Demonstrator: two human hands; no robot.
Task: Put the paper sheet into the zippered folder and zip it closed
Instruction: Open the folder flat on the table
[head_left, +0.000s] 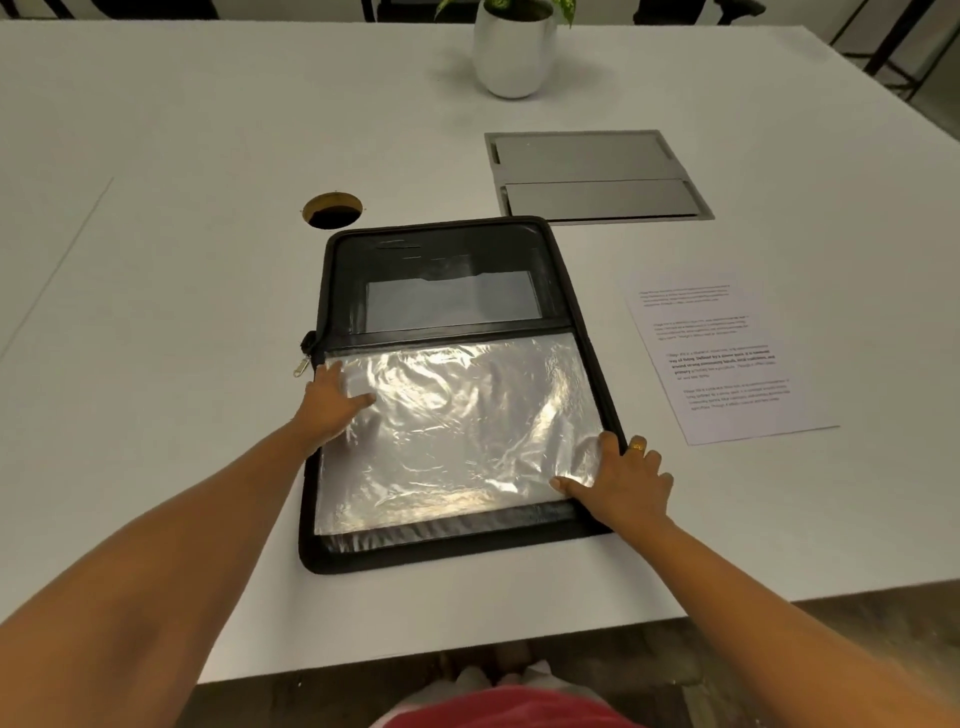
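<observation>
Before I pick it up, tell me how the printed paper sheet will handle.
The printed paper sheet is probably floppy: it is one thin page lying flat on the white table. It is likely very light, so a push may slide it.

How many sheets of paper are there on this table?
1. The printed paper sheet lies flat on the white table, to the right of the zippered folder and apart from it. More could be hidden inside the folder's pockets; I cannot tell.
</observation>
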